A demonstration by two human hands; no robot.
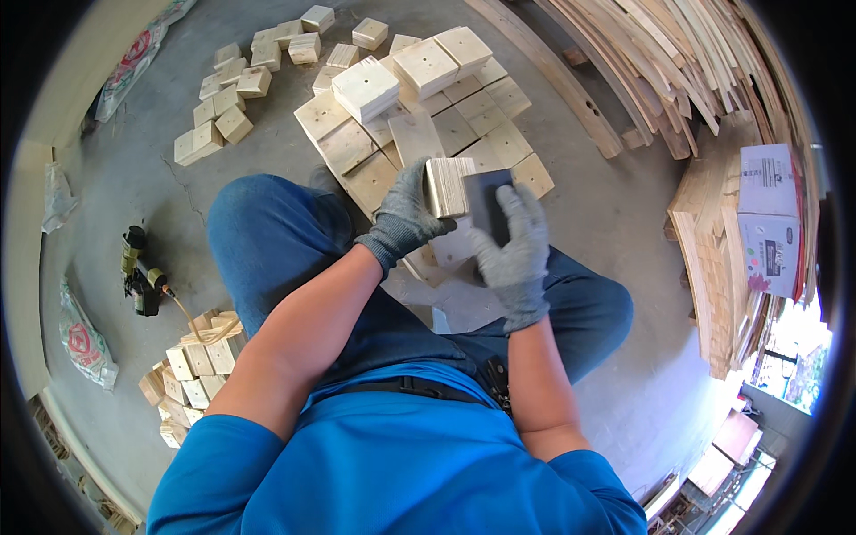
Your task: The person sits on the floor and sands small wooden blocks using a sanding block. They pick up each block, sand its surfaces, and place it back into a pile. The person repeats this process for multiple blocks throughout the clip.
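block (448,187) sits in the left hand (406,207), gloved fingers grasping it from its left, striped face turned up. just right of those fingers, the right hand (517,259) grasps a dark pad (489,209), gloved fingers lying over its surface; whether pad and block touch, i cannot tell. the step in hand looks like rubbing the block with the pad. the next move seems to call for a firm left grip and the pad laid flat against the wood, clear of the left fingertips. below and just beyond the fingers stands a pile (366,86) of wood. farther beyond, to the left, are loose blocks (254,82). well left of the fingers lies an air tool (143,272), with a stack (198,361) behind it. beyond the right fingers lean boards (624,71); well right, a carton (769,218).
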